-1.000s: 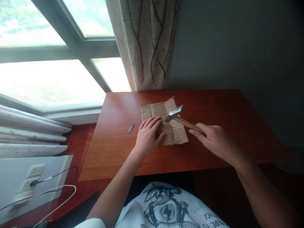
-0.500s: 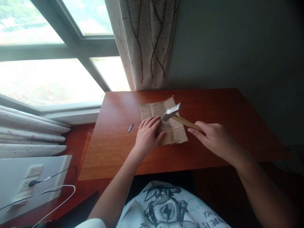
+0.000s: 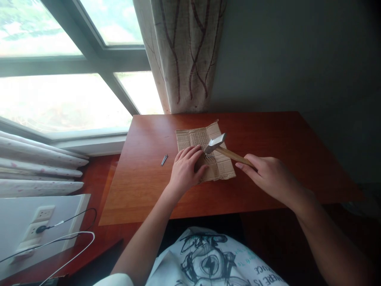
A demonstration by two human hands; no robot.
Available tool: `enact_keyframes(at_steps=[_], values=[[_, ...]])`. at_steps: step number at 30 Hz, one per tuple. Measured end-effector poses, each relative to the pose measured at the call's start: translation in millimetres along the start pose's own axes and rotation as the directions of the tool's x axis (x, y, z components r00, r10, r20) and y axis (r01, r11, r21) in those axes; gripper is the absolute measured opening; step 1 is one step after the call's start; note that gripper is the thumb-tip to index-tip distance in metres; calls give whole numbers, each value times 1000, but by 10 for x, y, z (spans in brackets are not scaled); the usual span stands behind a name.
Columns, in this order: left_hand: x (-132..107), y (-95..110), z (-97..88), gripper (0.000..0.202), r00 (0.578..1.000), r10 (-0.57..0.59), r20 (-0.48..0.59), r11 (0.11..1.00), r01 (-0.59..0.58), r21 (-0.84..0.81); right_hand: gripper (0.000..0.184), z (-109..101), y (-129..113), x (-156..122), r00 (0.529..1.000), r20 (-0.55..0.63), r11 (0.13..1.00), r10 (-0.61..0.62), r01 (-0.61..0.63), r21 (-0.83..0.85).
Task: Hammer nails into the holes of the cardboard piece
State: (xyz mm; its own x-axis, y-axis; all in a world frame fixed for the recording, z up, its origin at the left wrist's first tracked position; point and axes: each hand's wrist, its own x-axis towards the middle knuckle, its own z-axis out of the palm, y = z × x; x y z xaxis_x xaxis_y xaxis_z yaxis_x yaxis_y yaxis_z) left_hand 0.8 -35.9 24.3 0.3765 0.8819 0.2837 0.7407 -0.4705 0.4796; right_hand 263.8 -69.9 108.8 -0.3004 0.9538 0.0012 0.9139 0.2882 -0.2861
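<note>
From the head view I see my right hand [image 3: 269, 174] clenched around the end of the wooden handle of the hammer [image 3: 229, 154]. Its metal head hangs just above the cardboard [image 3: 222, 169], close to my left fingertips [image 3: 195, 151]. My left hand [image 3: 185, 170] lies released on the cardboard's near left part, fingers stretched flat and thumb out. The cardboard rests on the red-brown table [image 3: 139, 186]. Two nails [image 3: 164, 159] lie apart, left of my left hand.
</note>
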Motion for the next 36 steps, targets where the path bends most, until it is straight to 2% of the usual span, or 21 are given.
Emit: enact_keyframes(at_steps=[7,15,19,24,29,36], values=[[-20,0,-11,23,1000,-8,-23,998,7,-66,37,76,30,-4,1000,20,998,6,-7,68],[-25,50,-13,19,996,79,-53,996,-76,54,37,108,35,2,1000,2,997,11,-12,80],[-74,109,-1,21,995,85,-46,991,-80,103,38,114,32,-5,1000,-9,996,15,-14,86],[-140,85,2,24,993,109,-50,993,-106,53,38,117,34,-14,1000,-4,994,26,-25,109],[-191,13,-14,31,983,180,21,983,-181,45,38,136,34,-11,999,14,993,37,-38,109],[-241,-22,-45,39,977,193,90,981,-193,-10,38,104,21,10,999,25,994,24,-26,106]])
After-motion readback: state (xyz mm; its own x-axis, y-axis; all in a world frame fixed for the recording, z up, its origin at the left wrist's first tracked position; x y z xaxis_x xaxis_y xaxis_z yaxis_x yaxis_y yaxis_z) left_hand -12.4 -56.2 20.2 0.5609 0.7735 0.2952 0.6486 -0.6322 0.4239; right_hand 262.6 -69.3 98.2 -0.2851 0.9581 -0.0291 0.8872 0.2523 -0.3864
